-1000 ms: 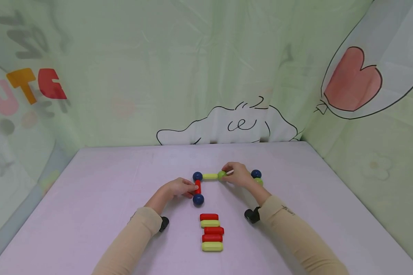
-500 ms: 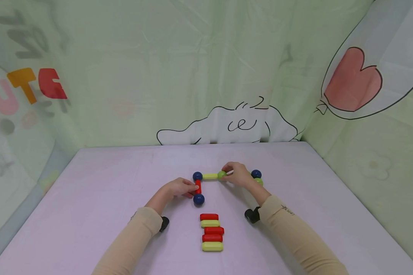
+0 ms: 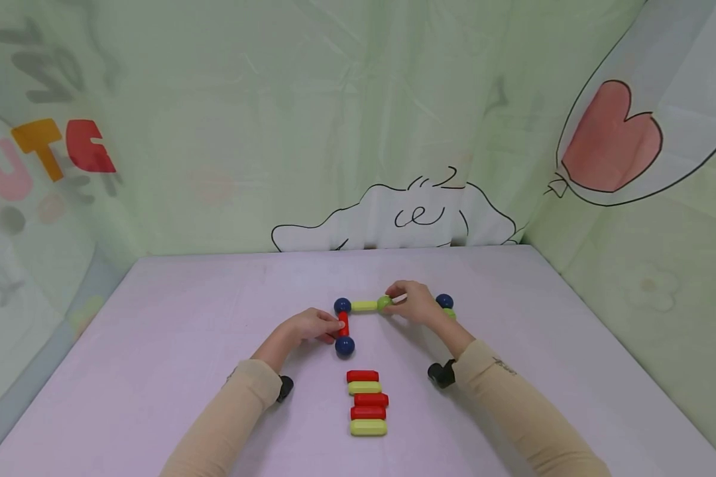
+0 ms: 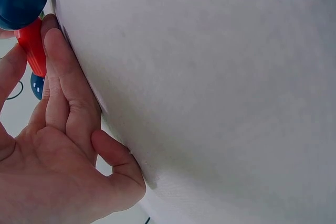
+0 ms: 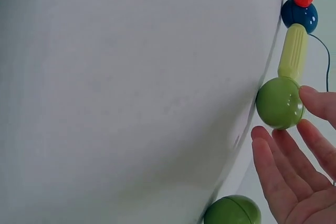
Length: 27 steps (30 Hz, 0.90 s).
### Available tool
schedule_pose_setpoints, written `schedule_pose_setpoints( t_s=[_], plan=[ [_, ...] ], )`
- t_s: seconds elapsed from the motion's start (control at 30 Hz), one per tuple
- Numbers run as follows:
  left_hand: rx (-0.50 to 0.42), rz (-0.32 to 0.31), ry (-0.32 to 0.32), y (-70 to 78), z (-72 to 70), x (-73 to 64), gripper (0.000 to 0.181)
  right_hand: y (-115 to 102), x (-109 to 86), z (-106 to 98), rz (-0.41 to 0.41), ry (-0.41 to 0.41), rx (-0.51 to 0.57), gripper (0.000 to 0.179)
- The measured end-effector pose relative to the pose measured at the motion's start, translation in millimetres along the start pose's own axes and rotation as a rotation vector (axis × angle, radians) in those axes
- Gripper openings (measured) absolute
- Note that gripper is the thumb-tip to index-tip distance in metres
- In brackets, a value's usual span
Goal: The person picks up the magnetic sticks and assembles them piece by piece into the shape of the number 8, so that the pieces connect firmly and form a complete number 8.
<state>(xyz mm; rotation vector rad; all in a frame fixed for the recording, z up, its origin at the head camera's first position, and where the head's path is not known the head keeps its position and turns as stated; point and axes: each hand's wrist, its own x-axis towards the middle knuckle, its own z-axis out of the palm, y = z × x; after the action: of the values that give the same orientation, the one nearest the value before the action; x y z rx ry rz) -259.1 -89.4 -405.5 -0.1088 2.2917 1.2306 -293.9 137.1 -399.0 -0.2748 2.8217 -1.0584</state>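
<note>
On backdrop (image 3: 244,132): pink U (image 3: 15,190), orange T (image 3: 38,136); right hand (image 3: 417,305) pinches green ball (image 5: 279,103).

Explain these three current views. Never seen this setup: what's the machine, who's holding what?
No machine: a person works bare-handed. The wide picture comes from a head camera looking forward and down; the two close-ups come from cameras worn on the left and right wrists.

On the pale table, a joined line runs from the near blue ball through a red rod to the far blue ball, then turns along a yellow rod to a green ball. Closer to the person, five separate rods, three red and two yellow, lie side by side. Other balls sit partly hidden beyond the right forearm.

The left hand has its grip on the red rod; the right hand, on the green ball.
</note>
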Motion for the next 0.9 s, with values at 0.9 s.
schedule_pose_setpoints(
  t_s=[0.9],
  plan=[
    [0.021,0.008,0.001,0.0,0.5,-0.2,0.033,-13.9,-55.5,-3.9,-0.141,-0.026,-0.038,0.032]
  ],
)
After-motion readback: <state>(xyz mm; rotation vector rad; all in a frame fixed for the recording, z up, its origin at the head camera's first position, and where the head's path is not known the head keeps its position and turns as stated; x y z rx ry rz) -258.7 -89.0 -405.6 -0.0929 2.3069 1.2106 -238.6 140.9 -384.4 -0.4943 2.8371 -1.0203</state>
